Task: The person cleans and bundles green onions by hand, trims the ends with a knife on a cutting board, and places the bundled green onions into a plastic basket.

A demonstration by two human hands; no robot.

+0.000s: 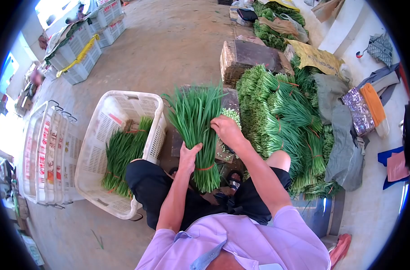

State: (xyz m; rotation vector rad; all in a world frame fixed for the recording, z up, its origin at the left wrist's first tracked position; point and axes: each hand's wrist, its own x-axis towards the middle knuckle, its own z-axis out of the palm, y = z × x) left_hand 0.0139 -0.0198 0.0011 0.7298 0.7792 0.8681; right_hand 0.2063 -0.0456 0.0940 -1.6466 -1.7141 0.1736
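A large bunch of long green stalks (pixel 196 117) stands in front of me, with a red band around its lower part. My left hand (pixel 189 155) is wrapped round the bunch's left side, just above the band. On the bunch's right edge, higher up, the fingers of my right hand (pixel 226 130) are pinched together; what they hold is too small to make out. Behind the bunch is a low wooden board (pixel 178 143) with small pale green bits (pixel 231 114) scattered on it.
At my left stands a white plastic basket (pixel 89 157) holding banded green bunches (pixel 119 153). Stacked baskets (pixel 56 157) are farther left. A big pile of green bunches (pixel 281 117) lies at my right, beside a grey cloth (pixel 344 148). A wooden box (pixel 254 56) sits beyond it.
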